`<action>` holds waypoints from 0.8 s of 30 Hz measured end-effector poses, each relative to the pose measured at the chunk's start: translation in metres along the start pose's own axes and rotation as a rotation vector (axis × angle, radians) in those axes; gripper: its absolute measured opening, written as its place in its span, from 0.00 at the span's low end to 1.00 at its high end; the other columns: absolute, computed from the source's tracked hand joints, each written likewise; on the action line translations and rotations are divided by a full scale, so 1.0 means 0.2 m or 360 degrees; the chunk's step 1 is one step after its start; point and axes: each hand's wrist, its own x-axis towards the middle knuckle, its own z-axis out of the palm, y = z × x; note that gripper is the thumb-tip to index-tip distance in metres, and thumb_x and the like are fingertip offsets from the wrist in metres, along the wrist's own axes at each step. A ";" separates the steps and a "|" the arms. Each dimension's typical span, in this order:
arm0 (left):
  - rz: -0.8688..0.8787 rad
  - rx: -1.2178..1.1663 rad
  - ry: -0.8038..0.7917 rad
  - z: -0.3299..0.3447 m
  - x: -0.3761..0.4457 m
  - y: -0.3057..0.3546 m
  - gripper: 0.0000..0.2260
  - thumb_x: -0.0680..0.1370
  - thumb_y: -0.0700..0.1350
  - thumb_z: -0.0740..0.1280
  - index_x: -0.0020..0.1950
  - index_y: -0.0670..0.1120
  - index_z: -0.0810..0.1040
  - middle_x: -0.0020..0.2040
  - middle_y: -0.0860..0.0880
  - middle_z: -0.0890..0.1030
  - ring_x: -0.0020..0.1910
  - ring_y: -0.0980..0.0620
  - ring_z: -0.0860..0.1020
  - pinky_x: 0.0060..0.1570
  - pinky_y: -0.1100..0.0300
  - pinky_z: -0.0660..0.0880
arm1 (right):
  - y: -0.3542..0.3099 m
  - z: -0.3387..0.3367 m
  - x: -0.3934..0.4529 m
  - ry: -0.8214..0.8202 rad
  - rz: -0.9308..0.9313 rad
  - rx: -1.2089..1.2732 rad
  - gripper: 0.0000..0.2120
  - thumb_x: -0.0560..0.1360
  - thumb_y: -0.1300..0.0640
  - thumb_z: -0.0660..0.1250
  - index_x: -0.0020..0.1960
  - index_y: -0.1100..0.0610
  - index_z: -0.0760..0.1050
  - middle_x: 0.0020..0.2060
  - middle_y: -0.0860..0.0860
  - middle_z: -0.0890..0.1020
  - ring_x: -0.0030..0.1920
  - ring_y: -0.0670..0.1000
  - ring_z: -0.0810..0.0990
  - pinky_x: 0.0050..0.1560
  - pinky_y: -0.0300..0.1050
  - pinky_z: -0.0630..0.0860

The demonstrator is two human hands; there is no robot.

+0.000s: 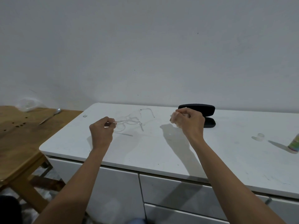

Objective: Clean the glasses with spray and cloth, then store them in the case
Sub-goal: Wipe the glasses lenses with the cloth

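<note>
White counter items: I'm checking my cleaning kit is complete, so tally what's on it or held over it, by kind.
Glasses: 1
Cloth: 1
Black case: 1, open
Spray bottle: 1
Clear cap: 1
Total: 5

Plain pale grey-white wall (145,46) fills upper half, few small dark specks. White worktop (145,151) with rounded corner runs from centre toward 3 o'clock, against wall. White drawers (178,189) below its front edge. Wooden table (17,139) at 9 o'clock, lower than worktop, just beside it, dark spots on top; slanted legs below. Light soft, shadows on worktop falling toward 5 o'clock.
</note>
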 end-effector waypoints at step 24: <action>0.0507 0.0594 -0.0193 -0.13 0.00 -0.11 0.09 0.74 0.28 0.72 0.49 0.39 0.83 0.46 0.44 0.86 0.41 0.43 0.84 0.44 0.50 0.82 | -0.02 -0.09 0.01 -0.0209 0.0006 0.0022 0.07 0.72 0.59 0.68 0.39 0.56 0.84 0.34 0.53 0.88 0.42 0.61 0.86 0.51 0.59 0.83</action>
